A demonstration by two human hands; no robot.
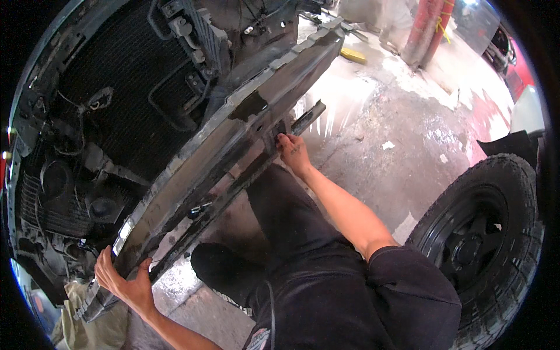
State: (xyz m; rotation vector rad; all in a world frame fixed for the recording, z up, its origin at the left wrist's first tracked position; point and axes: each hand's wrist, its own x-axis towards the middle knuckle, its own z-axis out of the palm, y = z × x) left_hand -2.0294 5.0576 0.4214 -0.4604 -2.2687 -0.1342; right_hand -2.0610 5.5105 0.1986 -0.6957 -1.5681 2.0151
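A long, scuffed metal bumper beam (192, 163) runs diagonally across the front of a vehicle, from lower left to upper right. My left hand (127, 284) is wrapped over its lower left end, with the thumb on the near side and the fingers over the far edge. Farther along, my right hand (294, 154) is closed on a small bracket (280, 129) on the beam's near side; the fingertips are partly hidden. A narrower dark rail (233, 189) lies along the near side of the beam.
Behind the beam is a dark radiator (128, 87) with pipes and loose wiring. A large black wheel (469, 242) stands at the right. A red post (429, 32) and a yellow object (353, 56) are farther back. Beige cloth (87, 329) lies at lower left.
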